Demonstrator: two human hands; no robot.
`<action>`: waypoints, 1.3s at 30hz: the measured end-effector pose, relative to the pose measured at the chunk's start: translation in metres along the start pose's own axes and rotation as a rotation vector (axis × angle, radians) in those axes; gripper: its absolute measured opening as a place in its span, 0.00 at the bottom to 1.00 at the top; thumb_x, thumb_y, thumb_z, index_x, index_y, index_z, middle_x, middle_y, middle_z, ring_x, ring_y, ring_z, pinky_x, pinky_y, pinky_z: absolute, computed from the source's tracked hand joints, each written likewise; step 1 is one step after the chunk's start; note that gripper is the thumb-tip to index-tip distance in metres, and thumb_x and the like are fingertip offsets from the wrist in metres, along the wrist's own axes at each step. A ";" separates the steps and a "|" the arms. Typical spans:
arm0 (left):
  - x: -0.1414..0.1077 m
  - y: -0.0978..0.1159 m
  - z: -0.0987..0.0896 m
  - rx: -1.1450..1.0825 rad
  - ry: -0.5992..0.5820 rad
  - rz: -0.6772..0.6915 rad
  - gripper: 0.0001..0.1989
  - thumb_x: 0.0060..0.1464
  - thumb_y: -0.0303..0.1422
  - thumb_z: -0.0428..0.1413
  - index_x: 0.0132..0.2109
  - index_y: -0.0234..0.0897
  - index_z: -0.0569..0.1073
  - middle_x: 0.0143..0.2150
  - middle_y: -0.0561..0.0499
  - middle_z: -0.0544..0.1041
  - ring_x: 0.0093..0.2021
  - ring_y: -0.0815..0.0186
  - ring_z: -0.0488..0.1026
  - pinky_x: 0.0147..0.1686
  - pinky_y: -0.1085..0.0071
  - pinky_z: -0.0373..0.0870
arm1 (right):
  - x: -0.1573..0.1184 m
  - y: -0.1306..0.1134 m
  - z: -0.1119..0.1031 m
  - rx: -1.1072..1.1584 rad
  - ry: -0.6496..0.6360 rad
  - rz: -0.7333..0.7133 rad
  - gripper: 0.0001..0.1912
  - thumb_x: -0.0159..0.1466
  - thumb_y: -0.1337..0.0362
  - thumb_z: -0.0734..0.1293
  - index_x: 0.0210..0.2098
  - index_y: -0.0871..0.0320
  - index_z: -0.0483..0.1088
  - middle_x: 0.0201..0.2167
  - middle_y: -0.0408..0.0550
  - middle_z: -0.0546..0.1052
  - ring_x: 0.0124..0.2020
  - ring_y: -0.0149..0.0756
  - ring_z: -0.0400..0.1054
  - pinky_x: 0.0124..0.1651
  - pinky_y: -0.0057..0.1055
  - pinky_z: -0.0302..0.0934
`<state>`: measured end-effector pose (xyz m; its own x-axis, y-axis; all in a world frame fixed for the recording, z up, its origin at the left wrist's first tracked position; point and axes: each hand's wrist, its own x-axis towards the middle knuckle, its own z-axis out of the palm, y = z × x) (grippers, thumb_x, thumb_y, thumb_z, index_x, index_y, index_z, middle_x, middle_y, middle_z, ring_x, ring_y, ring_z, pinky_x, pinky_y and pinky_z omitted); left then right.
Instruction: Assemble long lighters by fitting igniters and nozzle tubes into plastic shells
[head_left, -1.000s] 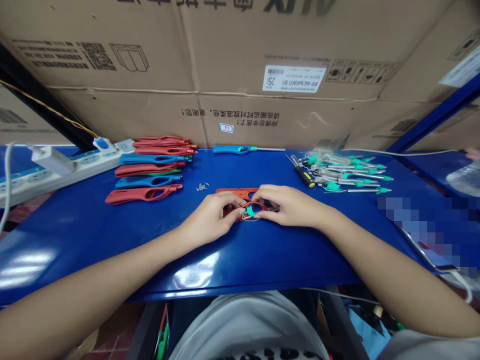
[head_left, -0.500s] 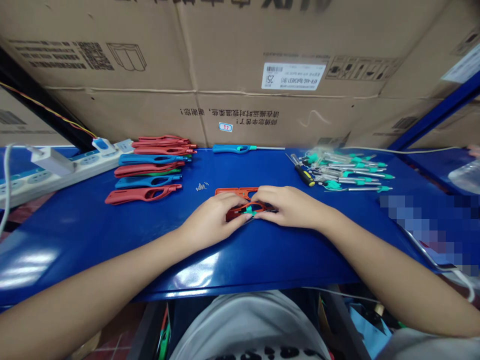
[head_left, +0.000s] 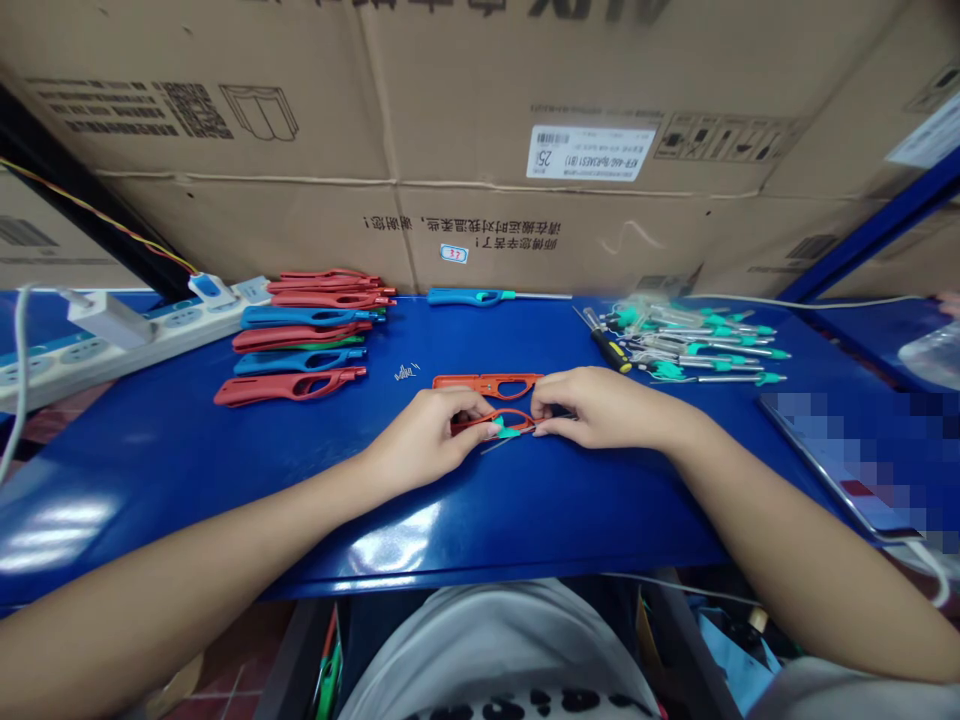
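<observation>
Near the middle of the blue table (head_left: pixel 450 530), my two hands hold an orange lighter casing half (head_left: pixel 517 412) between them. My left hand (head_left: pixel 424 430) is closed around its handle end, with the thumb by a green trigger (head_left: pixel 508 431). At the other end my right hand (head_left: pixel 604 405) pinches the front of the casing, where a thin metal piece shows; the fingers hide the exact grip. A second orange casing half (head_left: pixel 466 381) lies just behind, its inside facing up. Small screws (head_left: pixel 406 372) lie in a pile to the left of it.
Red and blue lighter casings (head_left: pixel 292 385) are lined up at left beside a power strip (head_left: pixel 180 320). One blue lighter (head_left: pixel 465 297) lies at the back. To the right are a screwdriver (head_left: pixel 613 352) and several metal-tube lighter inserts (head_left: pixel 720 348). A cardboard wall (head_left: pixel 465 130) stands behind.
My right hand has shifted slightly right, uncovering more of the casing in my hands and of the half behind it. My left hand stays on the handle end.
</observation>
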<state>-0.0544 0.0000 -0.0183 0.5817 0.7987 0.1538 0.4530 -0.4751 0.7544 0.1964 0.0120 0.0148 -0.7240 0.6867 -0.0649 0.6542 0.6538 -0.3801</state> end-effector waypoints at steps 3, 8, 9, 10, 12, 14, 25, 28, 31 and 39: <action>0.000 0.001 -0.001 -0.003 -0.004 -0.017 0.06 0.61 0.35 0.59 0.38 0.37 0.78 0.33 0.52 0.80 0.32 0.66 0.74 0.33 0.71 0.66 | 0.001 -0.002 0.001 -0.051 0.005 0.009 0.05 0.65 0.64 0.70 0.33 0.58 0.72 0.36 0.46 0.79 0.33 0.34 0.69 0.35 0.29 0.52; 0.000 0.002 -0.001 0.049 -0.013 0.023 0.07 0.62 0.35 0.59 0.43 0.38 0.80 0.39 0.50 0.82 0.38 0.63 0.77 0.39 0.68 0.70 | -0.001 -0.002 -0.002 -0.012 -0.025 0.047 0.06 0.65 0.62 0.70 0.33 0.57 0.72 0.36 0.46 0.79 0.34 0.34 0.69 0.35 0.29 0.52; -0.001 0.003 -0.001 0.061 -0.011 0.046 0.08 0.62 0.35 0.58 0.45 0.38 0.80 0.42 0.49 0.82 0.40 0.62 0.77 0.40 0.67 0.70 | -0.002 0.000 -0.003 0.005 -0.036 0.057 0.06 0.65 0.62 0.70 0.33 0.57 0.73 0.36 0.45 0.79 0.34 0.34 0.68 0.35 0.29 0.53; -0.001 0.003 -0.001 0.071 -0.009 0.067 0.09 0.63 0.34 0.58 0.47 0.38 0.80 0.43 0.48 0.82 0.42 0.62 0.77 0.42 0.67 0.71 | -0.003 0.001 -0.004 0.020 -0.044 0.067 0.06 0.65 0.62 0.70 0.34 0.57 0.73 0.36 0.45 0.79 0.34 0.34 0.68 0.35 0.29 0.53; -0.001 0.003 0.000 0.089 -0.013 0.087 0.10 0.64 0.34 0.56 0.47 0.37 0.79 0.43 0.47 0.82 0.41 0.62 0.77 0.41 0.67 0.71 | -0.004 0.004 -0.006 0.046 -0.060 0.083 0.06 0.65 0.61 0.70 0.34 0.58 0.73 0.35 0.45 0.78 0.34 0.34 0.68 0.35 0.29 0.54; -0.001 0.003 -0.001 0.103 -0.032 0.074 0.09 0.65 0.33 0.54 0.45 0.36 0.79 0.40 0.48 0.81 0.38 0.63 0.76 0.38 0.68 0.70 | -0.004 0.005 -0.007 0.075 -0.076 0.089 0.07 0.64 0.60 0.70 0.34 0.58 0.73 0.35 0.46 0.78 0.33 0.33 0.68 0.35 0.28 0.54; -0.001 0.003 -0.002 0.119 -0.076 0.047 0.10 0.66 0.33 0.53 0.45 0.36 0.79 0.39 0.49 0.80 0.36 0.65 0.76 0.36 0.70 0.69 | -0.005 0.005 -0.006 0.098 -0.104 0.082 0.09 0.65 0.59 0.70 0.34 0.58 0.72 0.34 0.45 0.77 0.32 0.32 0.66 0.34 0.28 0.55; -0.002 0.003 -0.002 0.152 -0.038 0.085 0.11 0.66 0.31 0.53 0.49 0.35 0.78 0.44 0.47 0.80 0.41 0.63 0.77 0.41 0.68 0.72 | -0.006 0.008 -0.006 0.102 -0.103 0.087 0.09 0.65 0.59 0.70 0.34 0.58 0.72 0.35 0.46 0.77 0.33 0.32 0.67 0.35 0.27 0.55; -0.003 0.002 -0.002 0.194 0.000 0.133 0.13 0.65 0.30 0.52 0.54 0.35 0.76 0.49 0.45 0.79 0.45 0.61 0.77 0.45 0.67 0.74 | -0.008 0.010 -0.008 0.124 -0.110 0.100 0.09 0.65 0.59 0.70 0.34 0.58 0.72 0.35 0.46 0.77 0.32 0.32 0.67 0.34 0.27 0.56; -0.006 0.000 -0.004 0.382 -0.027 0.213 0.15 0.66 0.30 0.51 0.57 0.37 0.73 0.54 0.42 0.75 0.53 0.56 0.73 0.54 0.57 0.73 | -0.019 0.020 -0.028 0.177 -0.189 0.215 0.15 0.65 0.52 0.68 0.35 0.58 0.75 0.31 0.45 0.78 0.29 0.32 0.66 0.31 0.28 0.56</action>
<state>-0.0600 -0.0032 -0.0167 0.7044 0.6607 0.2596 0.5356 -0.7346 0.4164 0.2297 0.0206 0.0340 -0.6122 0.7210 -0.3246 0.7601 0.4235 -0.4928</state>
